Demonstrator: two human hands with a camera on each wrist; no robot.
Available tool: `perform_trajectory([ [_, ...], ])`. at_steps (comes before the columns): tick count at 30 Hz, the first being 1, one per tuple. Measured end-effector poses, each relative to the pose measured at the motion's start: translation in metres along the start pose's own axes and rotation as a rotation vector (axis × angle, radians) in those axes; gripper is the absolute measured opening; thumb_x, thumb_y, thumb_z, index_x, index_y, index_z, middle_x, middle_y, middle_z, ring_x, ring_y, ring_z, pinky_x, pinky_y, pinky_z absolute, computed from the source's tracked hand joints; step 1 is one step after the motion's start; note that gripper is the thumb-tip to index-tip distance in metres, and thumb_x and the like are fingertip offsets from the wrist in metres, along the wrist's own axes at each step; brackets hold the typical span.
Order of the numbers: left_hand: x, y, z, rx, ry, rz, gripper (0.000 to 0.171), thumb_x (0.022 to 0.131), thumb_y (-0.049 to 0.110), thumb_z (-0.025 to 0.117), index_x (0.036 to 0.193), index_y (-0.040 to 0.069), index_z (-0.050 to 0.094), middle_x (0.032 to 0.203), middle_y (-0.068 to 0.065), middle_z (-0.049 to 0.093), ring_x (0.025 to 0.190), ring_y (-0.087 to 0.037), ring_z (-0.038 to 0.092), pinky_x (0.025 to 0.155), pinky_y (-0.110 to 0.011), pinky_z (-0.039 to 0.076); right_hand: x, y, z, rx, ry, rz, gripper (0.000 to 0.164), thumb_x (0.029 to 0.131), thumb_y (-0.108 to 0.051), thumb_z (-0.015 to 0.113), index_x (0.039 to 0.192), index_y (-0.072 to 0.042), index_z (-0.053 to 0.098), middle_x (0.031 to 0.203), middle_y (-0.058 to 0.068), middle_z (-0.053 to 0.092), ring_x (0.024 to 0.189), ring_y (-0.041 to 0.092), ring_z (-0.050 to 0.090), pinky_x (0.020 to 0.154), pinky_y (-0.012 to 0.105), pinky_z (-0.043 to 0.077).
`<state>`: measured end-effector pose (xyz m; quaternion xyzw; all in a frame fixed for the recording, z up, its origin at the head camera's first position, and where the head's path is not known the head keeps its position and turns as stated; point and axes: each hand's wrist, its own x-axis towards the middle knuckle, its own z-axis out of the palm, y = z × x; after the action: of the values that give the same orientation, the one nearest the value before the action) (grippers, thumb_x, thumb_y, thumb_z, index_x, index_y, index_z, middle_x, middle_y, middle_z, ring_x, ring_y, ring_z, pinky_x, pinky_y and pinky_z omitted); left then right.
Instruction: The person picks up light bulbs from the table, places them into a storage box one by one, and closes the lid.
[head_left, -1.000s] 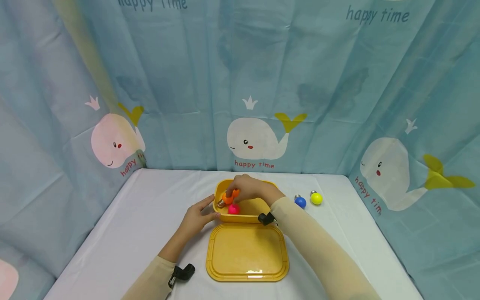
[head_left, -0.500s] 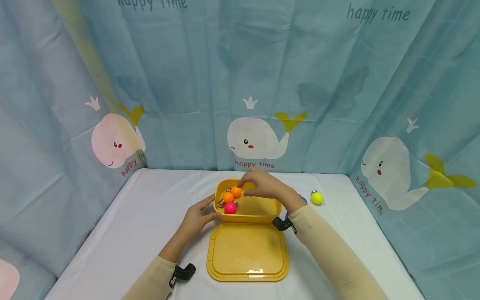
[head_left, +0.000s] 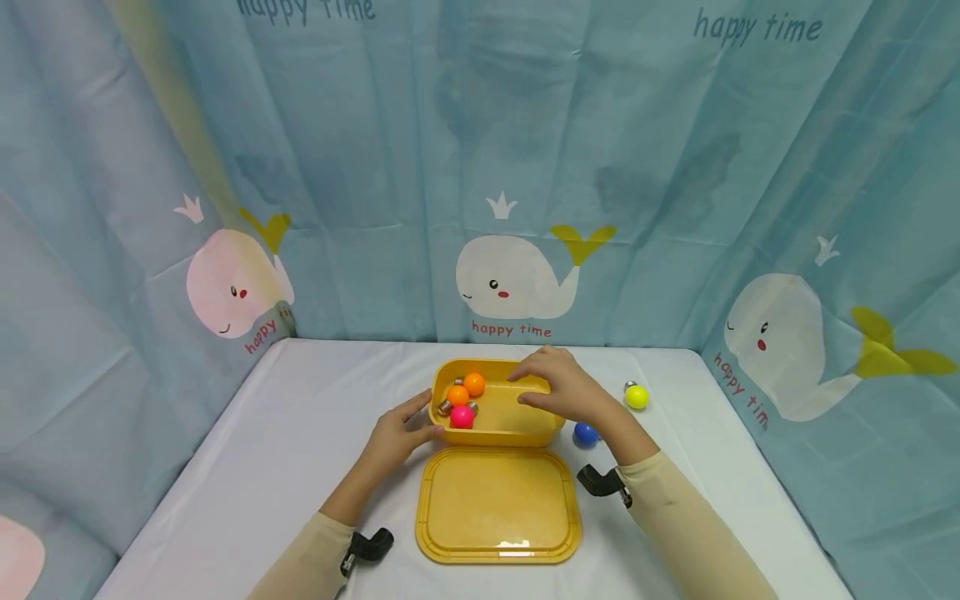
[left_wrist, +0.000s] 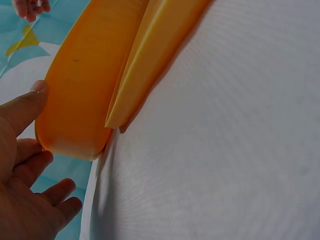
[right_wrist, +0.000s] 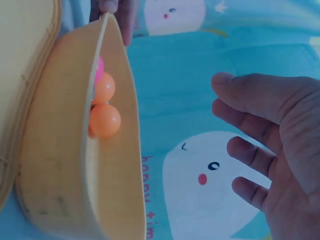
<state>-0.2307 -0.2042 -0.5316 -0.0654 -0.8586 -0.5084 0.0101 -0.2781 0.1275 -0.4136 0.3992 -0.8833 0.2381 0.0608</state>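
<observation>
Yellow box (head_left: pixel 498 438), left fingers (left_wrist: pixel 22 112) touching it, right fingers (right_wrist: pixel 255 92) parted, empty, curtain (head_left: pixel 375 167) reading "happy time" (cropped copies seemingly matching)

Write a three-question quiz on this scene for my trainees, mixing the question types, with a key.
1. Count: how many bulbs can be seen inside the yellow box?

2. True or false: the right hand is gripping a bulb.

3. Choose one: where is the flat yellow lid?
A) Inside the box
B) On the table, on the box's near side, toward the person
C) On the table, on the box's far side, by the curtain

Key:
1. Three: two orange bulbs and one pink bulb.
2. False: the right wrist view shows nothing between its thumb and fingers.
3. B.
</observation>
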Motion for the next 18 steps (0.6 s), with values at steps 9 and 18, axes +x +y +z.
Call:
perform_trajectory([
  [9, 0.000, 0.000, 0.000, -0.004, 0.000, 0.018, 0.076, 0.089, 0.034, 0.082, 0.155, 0.022, 0.047, 0.160, 0.006, 0.044, 0.151, -0.030, 0.037, 0.122, -0.056, 0.031, -0.038, 0.004, -0.001, 0.048, 0.136, 0.025, 0.031, 0.088, -0.022, 0.083, 0.118, -0.025, 0.074, 0.119, -0.010, 0.072, 0.113, 0.017, 0.056, 0.103, 0.051, 0.041],
  [18, 0.000, -0.001, 0.001, 0.002, -0.004, 0.018, 0.076, 0.089, 0.034, 0.082, 0.156, 0.022, 0.047, 0.160, 0.004, 0.044, 0.151, -0.031, 0.036, 0.121, -0.056, 0.031, -0.065, 0.019, 0.004, 0.112, 0.202, 0.052, 0.033, 0.087, -0.021, 0.084, 0.119, -0.026, 0.073, 0.120, -0.012, 0.070, 0.115, 0.015, 0.055, 0.103, 0.050, 0.041],
])
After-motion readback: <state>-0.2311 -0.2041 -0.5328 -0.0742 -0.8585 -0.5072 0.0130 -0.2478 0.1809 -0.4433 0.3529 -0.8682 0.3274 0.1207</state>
